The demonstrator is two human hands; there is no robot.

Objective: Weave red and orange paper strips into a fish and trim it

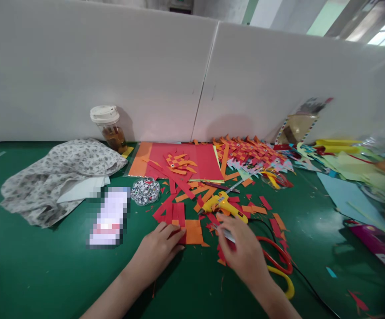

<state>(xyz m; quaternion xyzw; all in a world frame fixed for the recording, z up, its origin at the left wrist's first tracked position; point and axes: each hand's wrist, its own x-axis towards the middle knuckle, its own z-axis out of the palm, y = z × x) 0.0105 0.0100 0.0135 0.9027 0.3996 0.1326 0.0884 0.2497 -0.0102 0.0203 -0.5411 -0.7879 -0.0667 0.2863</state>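
Small orange paper (194,232) lies flat on the green table, joined to upright red strips (178,212) above it. My left hand (161,247) presses on its left edge, fingers together and partly hiding a red part. Right of the paper, my right hand (242,246) is curled, slightly blurred, around a silvery object (227,234) that I cannot make out. Just above that hand lies a yellow glue gun (224,206), its nozzle pointing left. Red scissor-like handles (287,266) and a yellow handle loop (290,285) lie to its right.
Red and orange scraps surround the glue gun. Behind are red sheets (205,161), a woven fish shape (179,164) and a woven pile (252,150). Leftward sit a bag of googly eyes (145,191), a phone (110,217), cloth (62,164) and a lidded cup (112,133). A cable (307,281) trails right.
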